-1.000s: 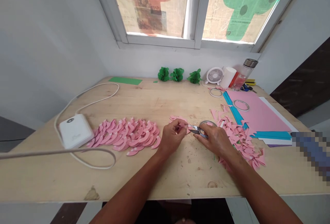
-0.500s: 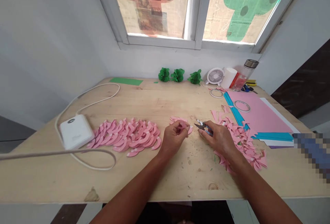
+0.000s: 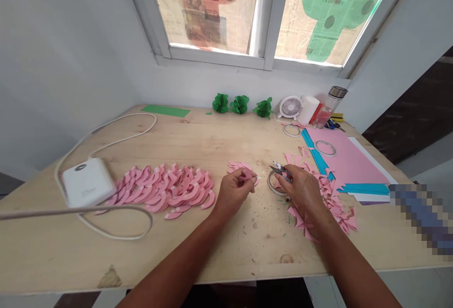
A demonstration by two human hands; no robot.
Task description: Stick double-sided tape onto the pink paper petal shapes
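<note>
My left hand (image 3: 234,190) is closed in a pinch on a pink curved paper piece (image 3: 256,180) with a white patch at its end. A small heap of pink paper pieces (image 3: 238,165) lies just beyond those fingers. Closed around a pair of thread snips (image 3: 281,171), my right hand (image 3: 302,187) points their dark blades up and left, apart from the paper. Beside and partly beneath this hand is a roll of double-sided tape (image 3: 271,184); whether the fingers hold it too, I cannot tell. To the left lies a large spread of curved pink pieces (image 3: 177,187).
Pink offcuts (image 3: 334,199) lie around my right forearm. Pink sheets (image 3: 357,161), blue strips (image 3: 366,188) and another tape roll (image 3: 325,148) are at right. A white power bank (image 3: 88,183) with a cable stands left. Green paper balls (image 3: 240,104), a fan (image 3: 290,107) and a bottle (image 3: 327,107) line the back.
A tape roll now shows beside my right hand, where none was visible before. The snips' tips have risen slightly. My left hand keeps its pinch, and the whole view has shifted a little.
</note>
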